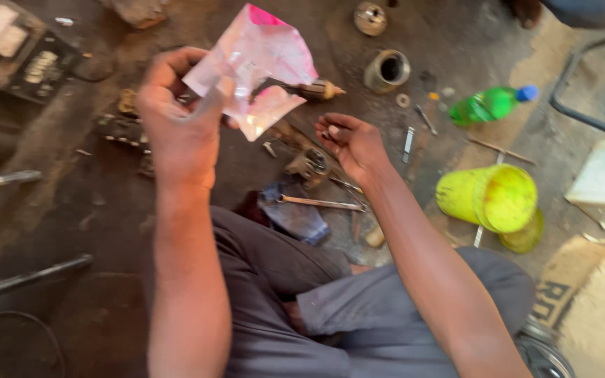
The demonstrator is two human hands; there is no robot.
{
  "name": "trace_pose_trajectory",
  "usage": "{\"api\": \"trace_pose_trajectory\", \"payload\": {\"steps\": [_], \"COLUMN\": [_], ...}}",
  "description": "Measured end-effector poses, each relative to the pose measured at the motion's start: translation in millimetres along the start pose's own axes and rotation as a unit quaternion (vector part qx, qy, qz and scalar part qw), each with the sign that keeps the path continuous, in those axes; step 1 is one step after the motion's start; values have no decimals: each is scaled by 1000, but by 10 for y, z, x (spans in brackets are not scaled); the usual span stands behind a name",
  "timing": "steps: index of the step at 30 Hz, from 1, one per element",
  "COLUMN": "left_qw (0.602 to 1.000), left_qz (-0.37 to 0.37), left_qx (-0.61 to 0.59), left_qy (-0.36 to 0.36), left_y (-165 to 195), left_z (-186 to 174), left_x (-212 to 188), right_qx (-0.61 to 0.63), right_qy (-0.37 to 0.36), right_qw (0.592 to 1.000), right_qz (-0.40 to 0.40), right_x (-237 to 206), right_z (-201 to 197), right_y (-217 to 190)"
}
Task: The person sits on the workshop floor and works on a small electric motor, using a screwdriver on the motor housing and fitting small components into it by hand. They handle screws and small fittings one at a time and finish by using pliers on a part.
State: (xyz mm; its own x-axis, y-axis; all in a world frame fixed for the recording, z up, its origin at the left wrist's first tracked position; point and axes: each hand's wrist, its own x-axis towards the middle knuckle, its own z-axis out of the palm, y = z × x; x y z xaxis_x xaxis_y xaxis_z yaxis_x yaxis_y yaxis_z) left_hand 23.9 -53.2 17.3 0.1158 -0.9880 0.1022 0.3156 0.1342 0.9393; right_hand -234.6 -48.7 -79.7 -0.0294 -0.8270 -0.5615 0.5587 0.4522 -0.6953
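My left hand [176, 115] is raised and grips a clear plastic bag with a pink top [257, 66]. A dark part with a brass-coloured tip [313, 89] sticks out of the bag to the right. My right hand [351, 143] hovers just below that part, palm up, fingers curled, with nothing clearly in it. Below the hands a small metal part [309, 164] and a wrench [320, 203] lie on the dirty floor.
A yellow bucket [491, 199] lies on its side at right, with a green bottle [491, 103] beyond it. A metal cylinder [386, 70] and small loose parts lie ahead. Cardboard [596, 301] is at lower right, a dark device [15, 52] at upper left.
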Motion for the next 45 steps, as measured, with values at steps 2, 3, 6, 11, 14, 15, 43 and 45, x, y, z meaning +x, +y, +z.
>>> {"api": "trace_pose_trajectory", "payload": {"steps": [2,3,6,11,14,15,43,45], "left_qw": [1000,999,997,997,998,998,763,771], "left_qz": [-8,-18,-27,-20,-12,-12,-178,-168], "left_qx": [-2,4,9,4,-9,-12,603,596], "left_qy": [29,43,68,73,58,58,-151,-148], "left_y": [-51,-78,-129,-176,-164,-157,-711,-732], "left_z": [-49,-75,-181,-232,-238,-245,10,8], "left_x": [70,107,203,271,269,268,318,321], "right_qx": [-14,-25,-100,-577,-623,-628,-696,-703], "right_qy": [1,2,25,104,78,62,78,75], "right_qw": [1000,1000,994,762,713,707,646,623], "right_qz": [4,-4,-41,-274,-311,-318,-305,-335], "right_x": [240,320,460,422,411,406,464,475], "right_z": [248,370,548,537,511,487,207,193], "right_y": [52,64,125,206,188,174,197,219]}}
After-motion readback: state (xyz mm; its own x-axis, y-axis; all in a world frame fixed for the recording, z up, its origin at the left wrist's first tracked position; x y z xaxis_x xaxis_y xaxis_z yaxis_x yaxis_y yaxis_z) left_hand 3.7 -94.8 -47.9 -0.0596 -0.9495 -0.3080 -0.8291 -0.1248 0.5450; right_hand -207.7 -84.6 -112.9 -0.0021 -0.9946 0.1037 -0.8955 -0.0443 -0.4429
